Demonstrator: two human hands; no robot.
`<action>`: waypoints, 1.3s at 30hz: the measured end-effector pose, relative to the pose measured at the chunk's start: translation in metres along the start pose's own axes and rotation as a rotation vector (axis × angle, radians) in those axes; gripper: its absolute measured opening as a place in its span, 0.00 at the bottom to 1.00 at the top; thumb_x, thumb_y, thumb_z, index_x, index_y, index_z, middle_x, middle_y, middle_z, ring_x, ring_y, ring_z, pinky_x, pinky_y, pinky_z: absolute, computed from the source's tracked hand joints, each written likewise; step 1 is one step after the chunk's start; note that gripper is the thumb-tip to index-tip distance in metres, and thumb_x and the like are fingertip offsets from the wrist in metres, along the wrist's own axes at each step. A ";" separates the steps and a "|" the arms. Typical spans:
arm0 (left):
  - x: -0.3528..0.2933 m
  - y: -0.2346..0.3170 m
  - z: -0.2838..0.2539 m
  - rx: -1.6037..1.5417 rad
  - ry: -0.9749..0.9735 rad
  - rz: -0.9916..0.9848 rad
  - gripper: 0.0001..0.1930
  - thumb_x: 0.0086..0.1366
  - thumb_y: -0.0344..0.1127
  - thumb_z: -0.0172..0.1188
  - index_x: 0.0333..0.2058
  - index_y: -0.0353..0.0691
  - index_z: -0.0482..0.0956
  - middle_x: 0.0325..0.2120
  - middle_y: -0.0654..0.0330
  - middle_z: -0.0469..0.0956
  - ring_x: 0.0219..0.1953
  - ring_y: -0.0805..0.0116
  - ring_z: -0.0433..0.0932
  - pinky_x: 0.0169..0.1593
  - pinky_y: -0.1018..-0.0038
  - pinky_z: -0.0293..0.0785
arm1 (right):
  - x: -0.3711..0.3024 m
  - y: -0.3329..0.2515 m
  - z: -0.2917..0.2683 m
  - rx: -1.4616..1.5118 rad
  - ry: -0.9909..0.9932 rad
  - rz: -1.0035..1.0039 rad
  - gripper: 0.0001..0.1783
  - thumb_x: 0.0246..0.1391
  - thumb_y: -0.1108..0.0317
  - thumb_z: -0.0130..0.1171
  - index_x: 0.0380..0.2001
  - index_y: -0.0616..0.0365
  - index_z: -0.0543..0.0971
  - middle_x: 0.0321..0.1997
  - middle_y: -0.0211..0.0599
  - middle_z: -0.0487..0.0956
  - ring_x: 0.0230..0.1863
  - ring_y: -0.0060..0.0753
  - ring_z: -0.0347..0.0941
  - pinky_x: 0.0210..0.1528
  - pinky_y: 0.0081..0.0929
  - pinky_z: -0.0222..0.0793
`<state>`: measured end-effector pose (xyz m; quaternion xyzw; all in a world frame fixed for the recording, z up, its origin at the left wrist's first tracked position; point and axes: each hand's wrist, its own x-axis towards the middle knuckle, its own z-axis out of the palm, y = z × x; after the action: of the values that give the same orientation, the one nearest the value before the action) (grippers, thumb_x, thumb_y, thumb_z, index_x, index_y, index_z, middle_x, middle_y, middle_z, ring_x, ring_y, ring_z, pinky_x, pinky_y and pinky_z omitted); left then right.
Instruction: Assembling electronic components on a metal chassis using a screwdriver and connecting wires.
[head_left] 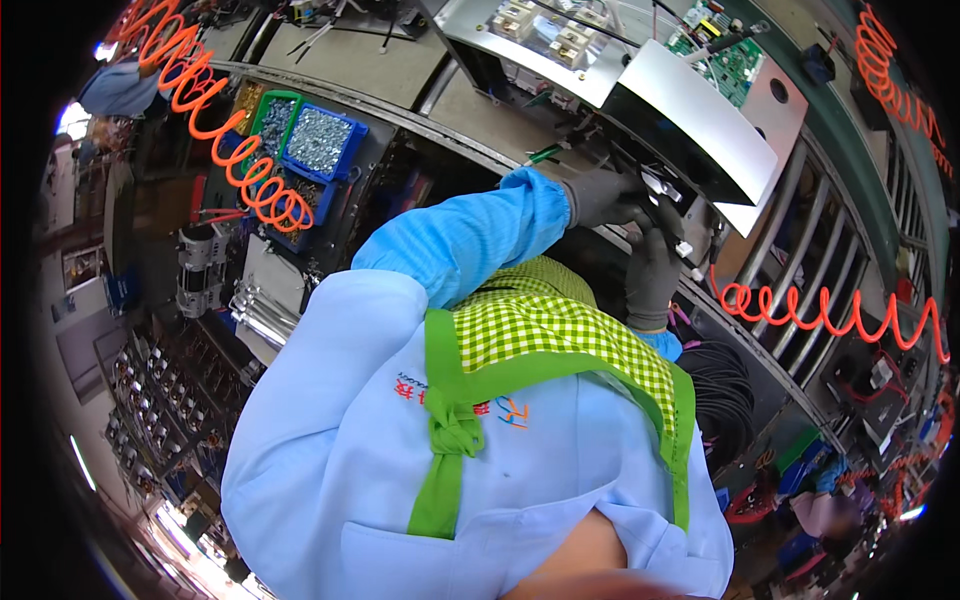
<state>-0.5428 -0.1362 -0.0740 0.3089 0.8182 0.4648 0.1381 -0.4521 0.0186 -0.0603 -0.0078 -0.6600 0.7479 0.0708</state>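
My left hand [601, 197], in a dark grey glove and blue sleeve cover, reaches in at the front of an open white metal housing [700, 110]. Its fingers are closed at dark wires under the housing's edge. My right hand [654, 268], gloved the same way, is just beside it, closed around thin wires. A white plug [683, 247] sticks out at its fingers, and another white connector [660, 187] lies between both hands. The fingertips partly hide what each hand grips. A green circuit board [738, 62] shows inside the housing.
Orange coiled hoses hang at the left [240, 150] and right [800, 318]. A blue bin of small metal fasteners [322, 142] stands at the left beside a green bin [268, 118]. Metal rollers [800, 240] run along the right. A black cable coil [715, 390] hangs below my right hand.
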 end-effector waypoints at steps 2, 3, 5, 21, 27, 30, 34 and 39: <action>-0.004 -0.011 0.005 -0.003 -0.007 0.023 0.18 0.57 0.33 0.60 0.47 0.37 0.72 0.36 0.46 0.77 0.38 0.49 0.77 0.41 0.63 0.74 | -0.008 0.022 -0.010 -0.220 0.062 0.035 0.16 0.62 0.67 0.50 0.51 0.61 0.71 0.43 0.35 0.76 0.41 0.30 0.75 0.38 0.23 0.71; -0.007 -0.015 0.003 -0.002 -0.016 0.034 0.19 0.56 0.32 0.61 0.47 0.39 0.72 0.36 0.47 0.77 0.38 0.49 0.78 0.40 0.64 0.74 | -0.006 0.021 -0.002 -0.021 0.102 0.104 0.15 0.62 0.64 0.49 0.48 0.62 0.72 0.36 0.34 0.78 0.33 0.25 0.73 0.33 0.21 0.70; 0.001 -0.022 -0.001 0.147 -0.146 -0.001 0.18 0.58 0.34 0.60 0.48 0.40 0.73 0.36 0.47 0.77 0.38 0.50 0.78 0.41 0.65 0.74 | 0.006 0.011 -0.003 0.045 0.113 0.164 0.14 0.62 0.64 0.49 0.44 0.62 0.74 0.32 0.33 0.77 0.30 0.22 0.72 0.31 0.20 0.68; 0.039 0.064 -0.027 0.173 0.132 -0.187 0.24 0.57 0.53 0.57 0.35 0.33 0.77 0.29 0.41 0.77 0.36 0.43 0.76 0.42 0.57 0.73 | 0.094 0.061 -0.070 -1.315 -0.115 -0.400 0.10 0.47 0.71 0.56 0.35 0.60 0.77 0.32 0.47 0.78 0.34 0.49 0.75 0.36 0.38 0.71; 0.064 0.061 0.002 0.023 0.215 -0.091 0.26 0.56 0.53 0.58 0.43 0.35 0.75 0.33 0.43 0.78 0.38 0.45 0.77 0.44 0.60 0.73 | 0.089 0.120 -0.095 -1.489 -0.062 -0.581 0.13 0.50 0.71 0.54 0.41 0.62 0.75 0.41 0.44 0.77 0.46 0.44 0.71 0.50 0.34 0.64; 0.059 0.060 0.006 -0.160 0.393 -0.057 0.25 0.55 0.52 0.59 0.45 0.38 0.75 0.33 0.45 0.79 0.38 0.48 0.78 0.44 0.61 0.74 | 0.068 0.070 -0.053 -1.497 0.046 -0.456 0.13 0.53 0.71 0.51 0.42 0.63 0.74 0.42 0.42 0.76 0.45 0.45 0.71 0.50 0.34 0.65; 0.052 0.081 -0.021 -0.212 0.116 -0.353 0.23 0.55 0.49 0.58 0.44 0.39 0.76 0.35 0.46 0.79 0.39 0.50 0.78 0.46 0.62 0.73 | 0.046 0.055 -0.029 -1.214 0.144 -0.294 0.17 0.54 0.72 0.50 0.47 0.65 0.71 0.45 0.43 0.76 0.47 0.45 0.71 0.52 0.32 0.65; 0.065 0.060 0.029 0.097 0.379 -0.022 0.14 0.58 0.42 0.59 0.37 0.38 0.78 0.27 0.52 0.79 0.29 0.57 0.79 0.36 0.65 0.75 | 0.053 0.147 -0.082 -0.688 -0.023 -0.108 0.21 0.57 0.70 0.47 0.52 0.69 0.68 0.49 0.50 0.75 0.51 0.45 0.72 0.51 0.30 0.67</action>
<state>-0.5554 -0.0529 -0.0346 0.2130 0.8545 0.4729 -0.0283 -0.5101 0.0885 -0.2119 0.0123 -0.8735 0.4771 0.0960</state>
